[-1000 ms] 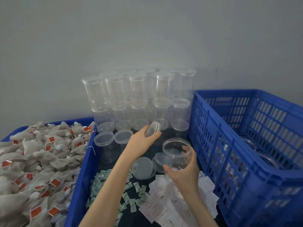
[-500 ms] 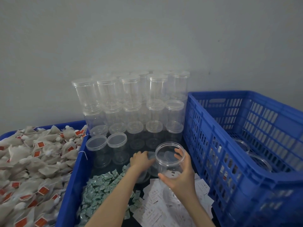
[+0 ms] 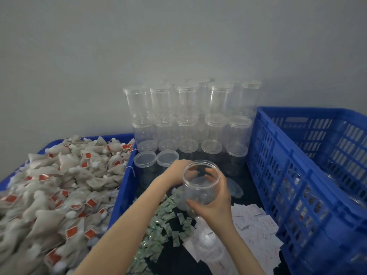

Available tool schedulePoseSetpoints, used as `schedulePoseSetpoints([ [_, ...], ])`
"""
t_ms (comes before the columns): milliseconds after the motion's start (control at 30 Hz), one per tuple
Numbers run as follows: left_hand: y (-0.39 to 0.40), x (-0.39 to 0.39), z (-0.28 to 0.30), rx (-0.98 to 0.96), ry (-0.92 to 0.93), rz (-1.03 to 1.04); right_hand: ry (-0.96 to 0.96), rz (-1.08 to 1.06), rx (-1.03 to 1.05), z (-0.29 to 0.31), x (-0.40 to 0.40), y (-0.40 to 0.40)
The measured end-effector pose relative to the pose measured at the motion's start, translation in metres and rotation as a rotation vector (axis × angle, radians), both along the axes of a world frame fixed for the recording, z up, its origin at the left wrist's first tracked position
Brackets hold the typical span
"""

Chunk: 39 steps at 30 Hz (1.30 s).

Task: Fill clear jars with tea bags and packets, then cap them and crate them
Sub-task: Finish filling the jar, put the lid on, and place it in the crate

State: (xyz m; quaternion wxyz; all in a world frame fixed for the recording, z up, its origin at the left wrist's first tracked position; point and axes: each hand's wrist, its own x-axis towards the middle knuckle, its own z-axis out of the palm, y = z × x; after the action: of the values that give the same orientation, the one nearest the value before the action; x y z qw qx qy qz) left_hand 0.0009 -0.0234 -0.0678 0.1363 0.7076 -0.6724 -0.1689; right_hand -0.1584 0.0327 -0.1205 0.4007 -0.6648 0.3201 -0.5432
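Observation:
My right hand (image 3: 217,203) grips an open, empty clear jar (image 3: 200,187) from the side and holds it upright above the dark table. My left hand (image 3: 178,168) is just behind and left of the jar, low over the table, its fingers partly hidden by the jar. A blue bin (image 3: 121,193) on the left is heaped with tea bags (image 3: 59,185) with red tags. Small green packets (image 3: 158,231) lie under my left forearm. White packets (image 3: 256,221) lie to their right. A tall blue crate (image 3: 297,175) stands on the right.
Capped clear jars (image 3: 188,116) are stacked in rows against the grey wall behind my hands. Two capped jars (image 3: 155,161) stand nearest my left hand. A loose clear lid (image 3: 235,188) lies right of the held jar. Clear jars show dimly inside the crate.
My left hand had a lid raised a second ago, lowered it to the table, and now sits behind the jar. My right hand has lifted the jar slightly.

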Motion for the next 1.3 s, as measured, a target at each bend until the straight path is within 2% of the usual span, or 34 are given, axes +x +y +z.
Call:
schedulePoseSetpoints([
  [100, 0.026, 0.03, 0.026, -0.108, 0.072, 0.034, -0.01, 0.069, 0.006, 0.004, 0.024, 0.011],
  [233, 0.07, 0.081, 0.037, -0.299, 0.17, 0.215, 0.025, 0.187, 0.001, 0.007, 0.051, 0.029],
  [367, 0.106, 0.134, 0.022, -0.37, 0.014, 0.525, 0.076, 0.29, 0.029, 0.005, 0.072, 0.048],
  [433, 0.12, 0.154, 0.007, -0.245, -0.092, 0.61, 0.093, 0.324, 0.036, 0.003, 0.08, 0.054],
  [567, 0.139, 0.172, -0.023, 0.177, -0.328, 0.529, 0.126, 0.351, 0.041, -0.003, 0.093, 0.063],
  [667, 0.144, 0.174, -0.032, 0.188, -0.458, 0.542, 0.149, 0.368, 0.057, -0.006, 0.099, 0.067],
  [833, 0.15, 0.183, -0.026, 0.003, -0.313, 0.603, 0.183, 0.38, 0.067, -0.008, 0.102, 0.067],
  [1100, 0.162, 0.188, -0.015, -0.449, 0.022, 0.68, 0.214, 0.404, 0.126, -0.014, 0.107, 0.071],
  [1300, 0.169, 0.185, 0.003, -0.646, 0.231, 0.738, 0.213, 0.41, 0.158, -0.016, 0.109, 0.074],
])
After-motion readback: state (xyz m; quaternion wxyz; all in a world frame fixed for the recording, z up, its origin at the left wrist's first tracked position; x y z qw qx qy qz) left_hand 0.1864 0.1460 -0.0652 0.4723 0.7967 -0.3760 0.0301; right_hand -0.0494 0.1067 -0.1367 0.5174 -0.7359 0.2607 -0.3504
